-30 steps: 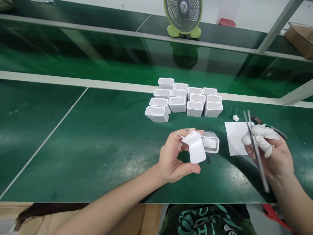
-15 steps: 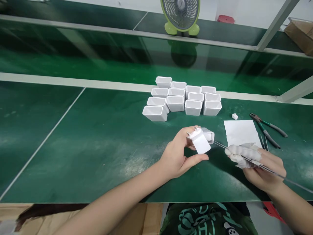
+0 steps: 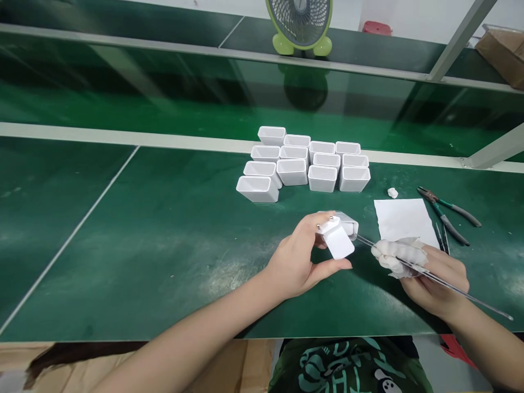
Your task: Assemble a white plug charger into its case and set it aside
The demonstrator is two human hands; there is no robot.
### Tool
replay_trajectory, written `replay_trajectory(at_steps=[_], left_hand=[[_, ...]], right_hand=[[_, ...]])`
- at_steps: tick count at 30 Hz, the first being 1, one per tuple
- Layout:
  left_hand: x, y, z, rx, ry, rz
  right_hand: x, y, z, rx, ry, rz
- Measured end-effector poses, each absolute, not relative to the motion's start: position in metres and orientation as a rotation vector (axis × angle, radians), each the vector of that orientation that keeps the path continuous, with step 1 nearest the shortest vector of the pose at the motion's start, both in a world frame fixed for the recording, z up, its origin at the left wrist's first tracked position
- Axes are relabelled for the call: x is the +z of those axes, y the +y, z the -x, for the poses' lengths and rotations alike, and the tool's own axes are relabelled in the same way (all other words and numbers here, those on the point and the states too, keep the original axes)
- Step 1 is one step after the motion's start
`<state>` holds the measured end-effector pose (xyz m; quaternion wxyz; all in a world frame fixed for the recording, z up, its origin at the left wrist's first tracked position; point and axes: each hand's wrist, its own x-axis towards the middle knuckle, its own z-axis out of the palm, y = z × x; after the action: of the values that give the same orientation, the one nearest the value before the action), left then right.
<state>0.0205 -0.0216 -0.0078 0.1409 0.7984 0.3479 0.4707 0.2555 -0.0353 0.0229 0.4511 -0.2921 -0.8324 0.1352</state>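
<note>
Green matting covers the whole workbench (image 3: pixel 123 240) we're sitting at, with a pale strip running across it further back and a second green shelf above that. Our left hand (image 3: pixel 303 262) is curled around a small white plastic plug casing with two metal pins (image 3: pixel 338 234), thumb underneath and fingers over the top, so it's closed on the piece and holding it just off the mat, tilted with the pins pointing up and left. Our right hand (image 3: pixel 434 278) has white wrapping on its fingers (image 3: pixel 395 252) and is pinched shut on a pair of long thin metal tweezers (image 3: pixel 429 275); the tips reach over to the right end of the casing, though we can't really tell if they're touching it or just poking inside. Right behind the right hand lies a flat white sheet of paper (image 3: pixel 403 218), and a tiny white scrap (image 3: pixel 392 192) sits just past its far edge. Off to the right are pliers with dark green handles (image 3: pixel 448 215), lying flat on the mat. Further back in the middle we've got a cluster of open white rectangular plastic shells (image 3: pixel 305 166), packed side by side in rows. Up on the shelf stands a lime green desk fan (image 3: pixel 299 24), a brown cardboard box (image 3: pixel 501 54) at the far right.
</note>
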Motion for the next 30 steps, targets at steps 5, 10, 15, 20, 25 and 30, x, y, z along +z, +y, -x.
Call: replay_trajectory(at_steps=[5,10,15,20,25,30], left_hand=[[-0.0086,-0.0244,-0.0198,1.264,1.048,-2.296],[-0.008,-0.0243,-0.0209,1.175,1.053,-2.32],[-0.0084,-0.0227,-0.0213,1.19,1.025,-2.397],[-0.0082,-0.0233,-0.0209,1.207,1.002,-2.417],[-0.0073,-0.0244,-0.0203,1.188,1.02,-2.34],[-0.0071,-0.024,-0.0209,1.216,0.96,-2.348]], right_hand=[[0.0242,-0.0344,-0.2541,0.245,-2.068,0.768],[0.0274,-0.0351,-0.2503,0.188,-2.095,0.829],[0.0283,-0.0363,-0.2498,0.156,-2.1,0.873],[0.0249,-0.0365,-0.252,0.189,-2.071,0.867],[0.0216,-0.0371,-0.2525,0.291,-1.99,0.799],[0.0219,-0.0371,-0.2495,0.416,-1.982,0.818]])
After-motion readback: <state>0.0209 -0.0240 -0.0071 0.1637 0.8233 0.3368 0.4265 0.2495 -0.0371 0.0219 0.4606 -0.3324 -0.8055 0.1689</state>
